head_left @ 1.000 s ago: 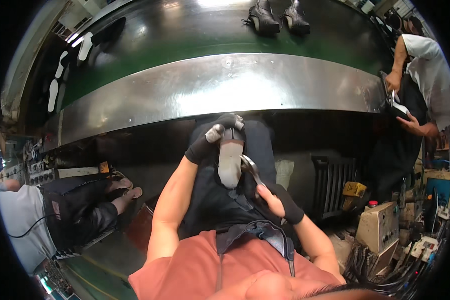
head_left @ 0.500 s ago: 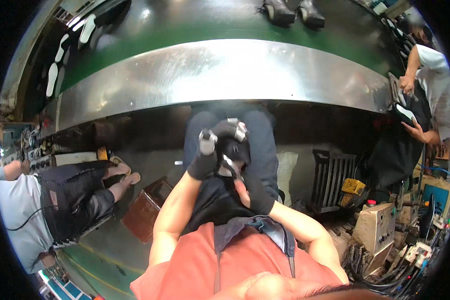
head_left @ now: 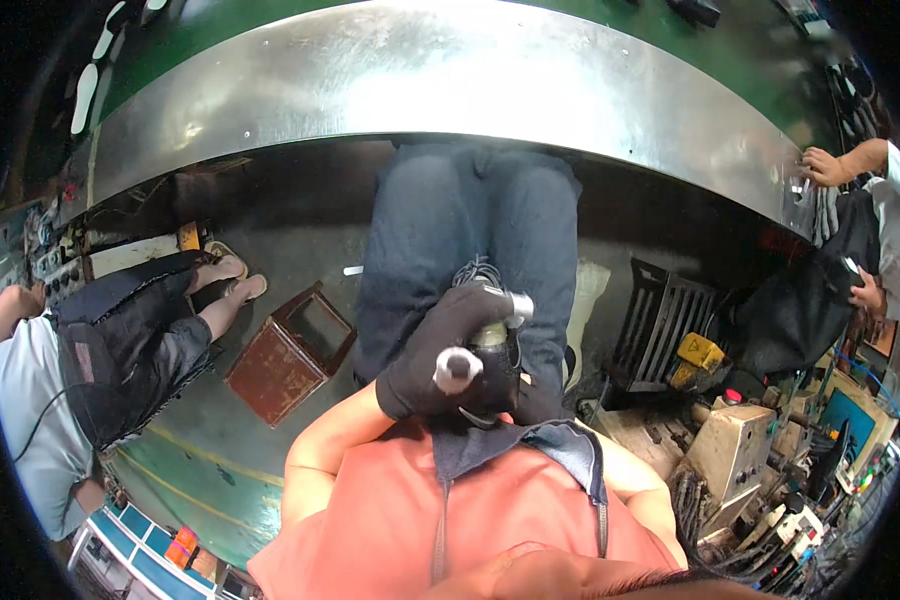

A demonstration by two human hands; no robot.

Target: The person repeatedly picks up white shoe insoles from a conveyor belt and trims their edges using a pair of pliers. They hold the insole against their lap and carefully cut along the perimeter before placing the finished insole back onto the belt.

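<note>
A black lace-up shoe (head_left: 490, 388) is held close against my body above my lap, its laces (head_left: 477, 272) toward my knees. A pale greenish form (head_left: 490, 335) shows at its opening. My left hand (head_left: 435, 345), in a black glove with bare forearm, is closed around a tool (head_left: 458, 368) with a round grey end; a metal piece (head_left: 518, 308) sticks out on the other side of the fist. The tool's exact kind is unclear. My right hand (head_left: 538, 400), also black-gloved, is at the shoe's right side, its fingers mostly hidden behind the shoe and apron.
A metal-edged workbench (head_left: 450, 75) with a green top curves ahead of my knees. A brown stool frame (head_left: 290, 355) stands left, near a seated person (head_left: 50, 380). At right are a slatted dark rack (head_left: 660, 325), a yellow pedal (head_left: 700, 352), a machine box (head_left: 735, 450) and another person's hand (head_left: 825, 167).
The shoe and both hands have come nearer my torso, and the shoe has turned so that its laces face my knees. The person at right has put a hand on the bench edge.
</note>
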